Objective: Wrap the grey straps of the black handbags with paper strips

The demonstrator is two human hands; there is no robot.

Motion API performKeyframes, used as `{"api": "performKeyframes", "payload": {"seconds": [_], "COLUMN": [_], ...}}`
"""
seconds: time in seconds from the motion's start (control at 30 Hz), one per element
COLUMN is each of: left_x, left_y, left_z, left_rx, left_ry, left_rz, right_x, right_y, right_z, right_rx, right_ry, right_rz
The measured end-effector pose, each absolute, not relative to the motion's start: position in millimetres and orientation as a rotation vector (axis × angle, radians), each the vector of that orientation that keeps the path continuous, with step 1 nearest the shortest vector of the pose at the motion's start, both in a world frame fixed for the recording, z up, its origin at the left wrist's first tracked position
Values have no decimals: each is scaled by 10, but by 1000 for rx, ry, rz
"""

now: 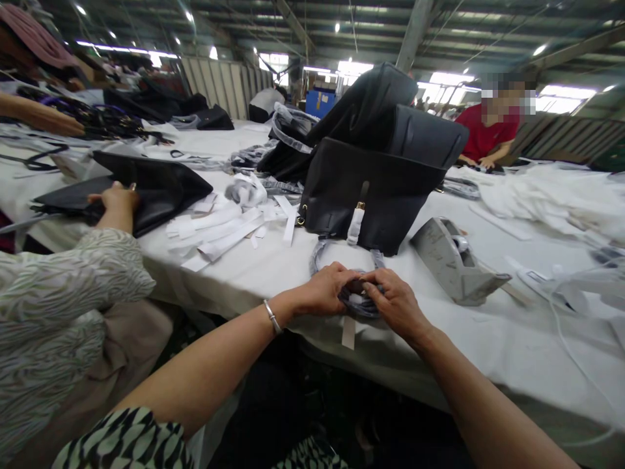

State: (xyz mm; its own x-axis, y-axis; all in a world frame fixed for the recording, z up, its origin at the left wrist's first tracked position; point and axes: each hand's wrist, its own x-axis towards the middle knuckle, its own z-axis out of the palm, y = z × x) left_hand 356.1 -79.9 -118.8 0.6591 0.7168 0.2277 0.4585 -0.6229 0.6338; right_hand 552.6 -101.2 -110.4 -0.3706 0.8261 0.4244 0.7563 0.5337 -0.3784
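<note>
At the table's front edge, my left hand (328,290) and my right hand (394,301) are both closed on a dark coiled strap (364,307). Its loops look wrapped in clear film, and my fingertips meet over the top of the coil. A pale paper strip (348,333) hangs below it over the edge. Just behind, a black handbag (366,185) stands upright, its front fastening (356,225) covered in white wrapping. A film-wrapped handle (318,257) lies between the bag and my hands. What my fingers pinch inside the coil is partly hidden.
A grey tape dispenser (452,264) stands to the right. Paper strips (229,238) lie left, with more black bags (371,98) stacked behind. A co-worker's hand (117,202) rests on another black bag (161,185). Another person (488,137) works across the table. A white cord (561,326) trails right.
</note>
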Motion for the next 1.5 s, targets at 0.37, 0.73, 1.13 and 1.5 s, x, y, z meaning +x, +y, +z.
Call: {"api": "performKeyframes", "payload": {"seconds": [0.37,0.73,1.13,1.5], "left_x": [3570,3617,3567,3580], "left_y": [-787,-825,-791,-882], "left_z": [-1215,-1154,-1266,-1273], "left_rx": [2309,2350,2201,2199], "left_ry": [927,927,817,800], "left_rz": [663,621,720,861], "right_x": [5671,5624,5563,5395], "right_y": [-1486,-1447,-1435,-1436], "right_z": [-1144,-1422,-1469,-1407], "right_rx": [-920,-849,-897,-1101], "right_ry": [-2149,-2390,-2212,-2025], "right_rz": [25,-248,-21,19]}}
